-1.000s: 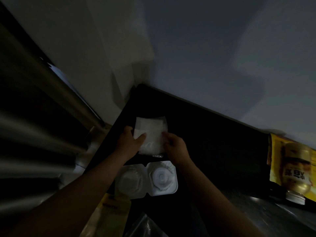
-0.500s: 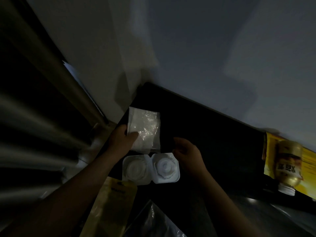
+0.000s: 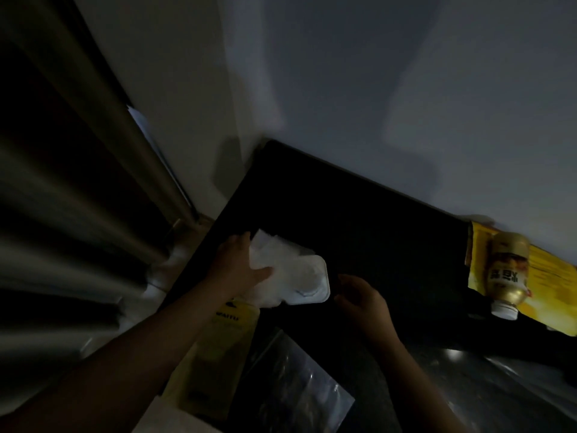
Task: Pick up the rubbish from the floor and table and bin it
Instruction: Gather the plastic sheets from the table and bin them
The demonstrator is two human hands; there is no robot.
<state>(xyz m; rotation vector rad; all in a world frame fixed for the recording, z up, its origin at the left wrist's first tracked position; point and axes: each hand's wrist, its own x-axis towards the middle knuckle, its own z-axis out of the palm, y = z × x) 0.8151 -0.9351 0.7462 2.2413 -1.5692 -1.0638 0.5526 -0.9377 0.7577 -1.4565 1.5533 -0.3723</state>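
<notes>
The scene is dim. My left hand (image 3: pixel 240 270) grips a crumpled white plastic wrapper (image 3: pixel 274 260) and presses it onto a white moulded plastic tray (image 3: pixel 309 282) that sits on the black table (image 3: pixel 374 220). The wrapper covers the tray's left half. My right hand (image 3: pixel 362 295) hovers just right of the tray with its fingers loosely curled and nothing in them.
A yellow packet (image 3: pixel 224 335) and a clear plastic bag (image 3: pixel 293 382) lie on the table's near side. A gold bottle (image 3: pixel 507 273) lies on a yellow sheet (image 3: pixel 549 285) at the right. Grey curtains (image 3: pixel 62 214) hang on the left; a pale wall (image 3: pixel 374 89) stands behind.
My right hand let go of the wrapper and drew back to the right. My left hand brought the wrapper down onto the white tray.
</notes>
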